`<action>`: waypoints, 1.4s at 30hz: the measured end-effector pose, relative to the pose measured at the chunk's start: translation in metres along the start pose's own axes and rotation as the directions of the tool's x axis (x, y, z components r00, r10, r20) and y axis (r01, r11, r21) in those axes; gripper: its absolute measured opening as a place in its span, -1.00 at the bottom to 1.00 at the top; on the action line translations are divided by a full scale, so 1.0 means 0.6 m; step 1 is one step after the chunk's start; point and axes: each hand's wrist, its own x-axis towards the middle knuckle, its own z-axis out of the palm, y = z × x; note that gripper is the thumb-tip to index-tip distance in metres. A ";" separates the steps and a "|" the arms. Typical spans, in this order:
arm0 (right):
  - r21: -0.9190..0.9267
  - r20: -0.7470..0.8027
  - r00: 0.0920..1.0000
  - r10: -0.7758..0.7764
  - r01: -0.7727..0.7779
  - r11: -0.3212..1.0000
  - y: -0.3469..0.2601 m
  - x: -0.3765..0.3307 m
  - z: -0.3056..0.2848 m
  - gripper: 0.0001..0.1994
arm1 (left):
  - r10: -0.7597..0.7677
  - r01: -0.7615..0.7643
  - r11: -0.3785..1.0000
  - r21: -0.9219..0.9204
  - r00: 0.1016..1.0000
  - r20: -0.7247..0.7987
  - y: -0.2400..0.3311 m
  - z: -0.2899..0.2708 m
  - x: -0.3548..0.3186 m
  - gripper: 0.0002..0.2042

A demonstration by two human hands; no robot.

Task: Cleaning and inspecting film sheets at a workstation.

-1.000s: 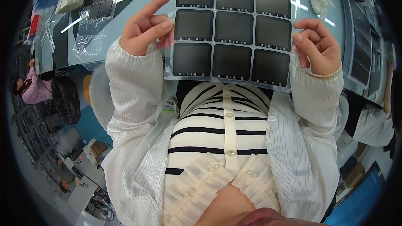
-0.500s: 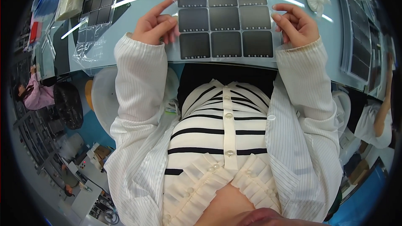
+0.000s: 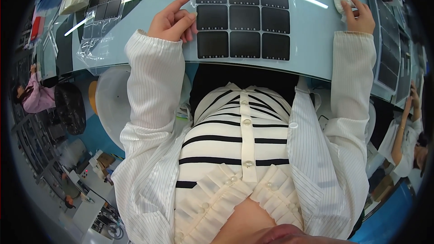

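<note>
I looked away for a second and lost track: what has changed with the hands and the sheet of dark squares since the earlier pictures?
The sheet of dark squares, held up in both hands a second ago, now lies flat on the table. The right hand has let go of it and moved out right onto a white cloth. The left hand stays at the sheet's left edge. The other sheets at the table's sides have not moved.

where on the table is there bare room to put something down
Bare tabletop lies between the sheet of dark squares and the right hand on the white cloth. Left of the left hand a plastic-wrapped sheet crowds it; trays fill the right edge.
</note>
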 end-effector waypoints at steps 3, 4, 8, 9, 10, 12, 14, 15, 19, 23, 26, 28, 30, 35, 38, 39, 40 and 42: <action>-0.067 -0.038 0.985 -0.170 0.167 0.984 -0.003 -0.003 -0.004 -0.70 | -0.001 0.001 1.000 -0.001 1.000 0.002 0.000 0.001 0.001 -0.55; -0.014 -0.071 0.972 -0.224 0.224 0.975 -0.003 -0.008 -0.006 -0.71 | -0.007 0.007 1.000 -0.009 1.000 0.008 0.000 0.002 0.003 -0.55; 0.423 0.058 0.941 -0.333 0.279 0.862 -0.114 -0.067 -0.030 -0.75 | -0.022 0.021 1.000 -0.012 0.999 -0.035 -0.007 0.003 -0.012 -0.55; 0.472 0.091 0.915 -0.394 0.309 0.825 -0.150 -0.095 -0.032 -0.76 | -0.029 0.030 1.000 0.003 0.999 -0.039 -0.006 0.003 -0.013 -0.55; 0.514 0.120 0.886 -0.449 0.331 0.791 -0.182 -0.124 -0.034 -0.77 | -0.033 0.033 0.999 0.016 0.999 -0.035 -0.005 0.003 -0.010 -0.55; 0.477 0.175 0.790 -0.588 0.455 0.752 -0.214 -0.176 -0.027 -0.75 | -0.021 0.020 1.000 -0.010 0.999 -0.028 -0.006 0.002 -0.003 -0.55; 0.409 0.229 0.818 -0.528 0.411 0.815 -0.226 -0.184 -0.034 -0.76 | -0.020 0.019 0.999 -0.035 0.999 -0.029 -0.006 0.003 0.001 -0.55; 0.385 0.242 0.832 -0.499 0.390 0.836 -0.224 -0.176 -0.038 -0.76 | -0.011 0.010 0.999 -0.030 1.000 -0.019 -0.005 0.003 0.002 -0.54; 0.286 0.182 0.911 -0.369 0.310 0.907 -0.210 -0.164 -0.030 -0.77 | -0.009 0.009 1.000 0.013 1.000 -0.021 0.001 0.005 0.002 -0.52; 0.337 0.219 0.849 -0.481 0.397 0.854 -0.214 -0.170 -0.034 -0.80 | -0.017 0.019 0.999 0.034 0.999 -0.049 -0.001 0.011 0.005 -0.52; 0.236 0.181 0.919 -0.352 0.306 0.922 -0.209 -0.147 -0.036 -0.81 | -0.010 0.013 0.999 0.049 0.998 -0.065 -0.005 0.013 0.004 -0.53; 0.295 0.211 0.894 -0.396 0.328 0.897 -0.221 -0.162 -0.037 -0.81 | -0.018 0.023 0.998 0.063 0.997 -0.079 -0.004 0.014 0.005 -0.53; 0.340 0.262 0.834 -0.486 0.392 0.855 -0.229 -0.177 -0.036 -0.81 | -0.001 0.004 0.999 0.054 0.998 -0.064 -0.005 0.012 0.006 -0.53; 0.238 0.162 0.891 -0.425 0.382 0.893 -0.198 -0.137 -0.032 -0.79 | 0.003 0.001 0.998 0.059 0.997 -0.074 -0.001 0.014 0.001 -0.53; 0.373 0.284 0.706 -0.649 0.542 0.753 -0.208 -0.150 -0.039 -0.75 | -0.012 0.017 0.998 0.064 0.997 -0.075 -0.001 0.015 0.002 -0.54; 0.371 0.284 0.708 -0.647 0.541 0.755 -0.195 -0.137 -0.037 -0.75 | -0.005 0.012 0.997 0.082 0.996 -0.090 -0.001 0.018 0.001 -0.54; 0.293 0.250 0.738 -0.627 0.559 0.776 -0.179 -0.117 -0.033 -0.75 | 0.002 0.008 0.995 0.100 0.995 -0.104 -0.001 0.019 0.001 -0.55; 0.239 0.210 0.759 -0.616 0.572 0.785 -0.178 -0.111 -0.026 -0.74 | -0.002 0.017 0.992 0.121 0.993 -0.122 -0.002 0.022 0.003 -0.56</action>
